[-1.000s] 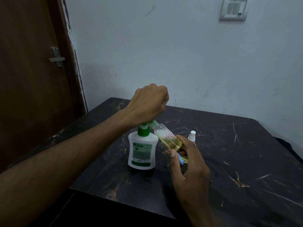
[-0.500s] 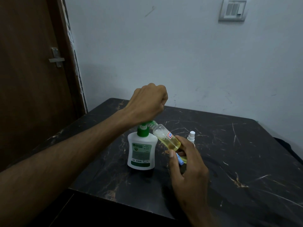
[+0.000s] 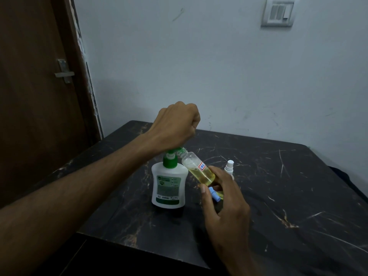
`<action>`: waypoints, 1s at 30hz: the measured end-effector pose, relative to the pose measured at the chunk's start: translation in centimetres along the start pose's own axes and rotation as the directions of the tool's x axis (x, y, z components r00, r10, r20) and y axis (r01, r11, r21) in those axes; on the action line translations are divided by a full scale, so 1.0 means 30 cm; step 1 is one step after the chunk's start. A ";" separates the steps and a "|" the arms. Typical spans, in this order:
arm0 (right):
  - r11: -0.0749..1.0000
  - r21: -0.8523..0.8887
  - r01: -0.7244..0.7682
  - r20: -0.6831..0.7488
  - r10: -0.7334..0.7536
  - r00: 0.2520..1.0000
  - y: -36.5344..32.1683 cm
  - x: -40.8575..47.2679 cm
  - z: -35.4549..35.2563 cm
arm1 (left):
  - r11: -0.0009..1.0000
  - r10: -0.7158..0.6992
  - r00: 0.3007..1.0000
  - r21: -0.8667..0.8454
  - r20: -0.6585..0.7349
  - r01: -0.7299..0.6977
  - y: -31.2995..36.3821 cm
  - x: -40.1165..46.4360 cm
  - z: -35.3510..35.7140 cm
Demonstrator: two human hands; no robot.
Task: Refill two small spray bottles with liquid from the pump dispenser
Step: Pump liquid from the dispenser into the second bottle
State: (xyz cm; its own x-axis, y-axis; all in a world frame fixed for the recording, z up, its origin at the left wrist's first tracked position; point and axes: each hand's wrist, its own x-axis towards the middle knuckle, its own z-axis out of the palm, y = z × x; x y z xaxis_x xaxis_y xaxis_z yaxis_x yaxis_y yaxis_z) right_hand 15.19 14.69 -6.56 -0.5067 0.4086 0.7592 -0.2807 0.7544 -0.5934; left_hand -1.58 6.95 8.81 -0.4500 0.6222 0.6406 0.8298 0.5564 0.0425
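Observation:
A white pump dispenser (image 3: 169,186) with a green collar stands on the dark marble table (image 3: 288,186). My left hand (image 3: 177,126) is a closed fist, its underside pressing on the green pump head. My right hand (image 3: 225,206) grips a small clear spray bottle (image 3: 199,170) half full of yellow liquid. The bottle is tilted, its open neck at the pump's spout. A blue cap (image 3: 214,194) shows just under that bottle between my thumb and fingers; whether I hold it is unclear. A second small bottle with a white sprayer (image 3: 230,166) stands behind my right hand.
The table sits in a corner against a pale wall. A brown door (image 3: 39,96) with a metal latch is on the left, and a switch plate (image 3: 278,12) hangs high on the wall. The table's front edge runs close below my right wrist.
Almost nothing differs. Both hands keep their places, the fist on the pump head and the tilted bottle at the spout; everything sits slightly further left in the frame.

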 end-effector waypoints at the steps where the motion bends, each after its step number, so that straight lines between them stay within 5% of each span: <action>1: 1.000 -0.001 0.002 0.001 -0.002 1.000 0.004 -0.001 0.000 | 1.000 0.001 1.000 -0.001 -0.002 -0.001 0.000 0.003 -0.001; 30: 1.000 -0.021 0.014 -0.008 -0.014 1.000 0.018 -0.002 0.009 | 1.000 0.017 1.000 -0.015 -0.009 -0.018 0.004 0.005 -0.018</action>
State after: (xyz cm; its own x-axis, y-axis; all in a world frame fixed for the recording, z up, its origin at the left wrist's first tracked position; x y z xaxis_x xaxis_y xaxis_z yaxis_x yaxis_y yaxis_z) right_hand 14.85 14.93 -7.01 -0.4958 0.4026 0.7695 -0.2700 0.7707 -0.5772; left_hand -1.38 6.83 9.32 -0.4325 0.6269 0.6480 0.8423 0.5373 0.0424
